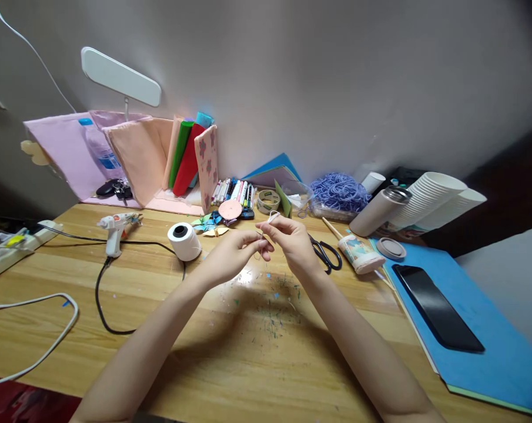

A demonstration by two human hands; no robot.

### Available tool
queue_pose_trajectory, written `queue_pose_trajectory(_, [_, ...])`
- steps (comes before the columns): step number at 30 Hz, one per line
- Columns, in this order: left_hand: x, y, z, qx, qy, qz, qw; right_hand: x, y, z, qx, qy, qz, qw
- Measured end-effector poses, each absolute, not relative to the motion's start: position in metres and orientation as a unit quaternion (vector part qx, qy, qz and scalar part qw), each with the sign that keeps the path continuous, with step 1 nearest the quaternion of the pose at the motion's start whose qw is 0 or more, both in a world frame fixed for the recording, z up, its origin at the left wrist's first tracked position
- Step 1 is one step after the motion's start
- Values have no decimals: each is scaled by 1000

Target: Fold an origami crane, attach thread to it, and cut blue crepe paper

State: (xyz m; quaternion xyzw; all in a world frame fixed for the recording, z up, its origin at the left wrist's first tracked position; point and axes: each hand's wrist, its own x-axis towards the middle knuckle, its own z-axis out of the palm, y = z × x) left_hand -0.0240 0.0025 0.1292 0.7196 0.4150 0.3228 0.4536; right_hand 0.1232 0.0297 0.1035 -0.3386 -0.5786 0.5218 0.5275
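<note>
Both my hands meet above the middle of the wooden table (pixel 230 364). My left hand (pixel 234 252) is closed in a pinch, with thumb and forefinger together. Beside it my right hand (pixel 292 241) pinches too, its fingertips almost touching the left ones. A thin white thread (pixel 273 216) loops above the right fingers, and a fine strand hangs under the left fingertips. How it runs between the fingers is too small to tell. Left of my left hand stands a spool of white thread (pixel 187 244). Black-handled scissors (pixel 328 255) lie just right of my right wrist, partly hidden by it.
A glue gun (pixel 114 235) with a black cord stands at left. Behind are paper butterflies (pixel 210 222), markers (pixel 234 192), tape (pixel 268 201) and purple yarn (pixel 340 192). A grey bottle (pixel 380 210), paper cups (pixel 433 197) and a phone (pixel 437 308) on blue sheets are at right.
</note>
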Motion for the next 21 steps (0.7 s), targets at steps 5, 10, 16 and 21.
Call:
queue_pose_trajectory(5, [-32,4,132,676,335,301,583,127,31,106,-337,-588,509,531])
queue_pose_trajectory(10, [-37,5,136,653,323,280,625,130,34,106,-334,-581,510,540])
queue_pose_trajectory(16, [-45,10,137,635,358,253,636,132,35,105,-343,-580,508,536])
queue_pose_trajectory(21, [-51,13,135,632,373,240,635,135,35,109,-331,-568,520,545])
